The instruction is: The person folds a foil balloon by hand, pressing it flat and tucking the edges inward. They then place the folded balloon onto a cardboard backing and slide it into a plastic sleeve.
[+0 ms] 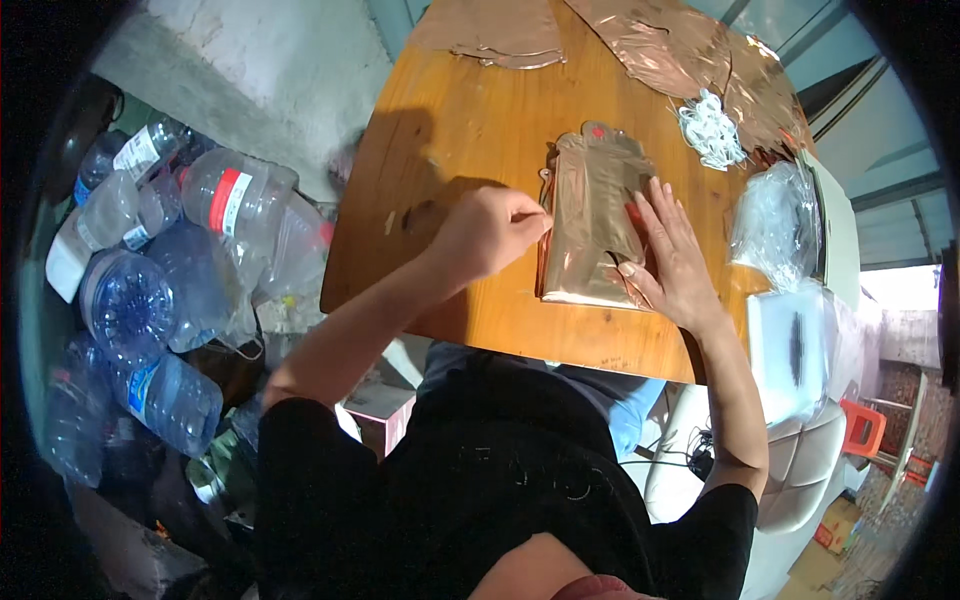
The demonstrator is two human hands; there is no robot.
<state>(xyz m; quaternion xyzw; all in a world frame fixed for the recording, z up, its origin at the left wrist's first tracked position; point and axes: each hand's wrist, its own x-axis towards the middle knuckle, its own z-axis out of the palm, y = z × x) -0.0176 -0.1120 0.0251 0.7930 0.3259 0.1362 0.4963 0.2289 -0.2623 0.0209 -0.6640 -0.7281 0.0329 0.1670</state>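
On the bench I see a flat, shiny copper-coloured foil bag [590, 225] with a red dot near its top edge. To its right lies a crumpled clear plastic bag [775, 215]. Left of the bench, I count empty clear water bottles; one carries a red-and-white label band [230, 200], another a white label [140, 152], a lower one a blue label [143, 385].

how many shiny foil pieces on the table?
3: one foil piece under both hands mid-table, one at the far edge left, one far right, running out of view. More may be stacked.
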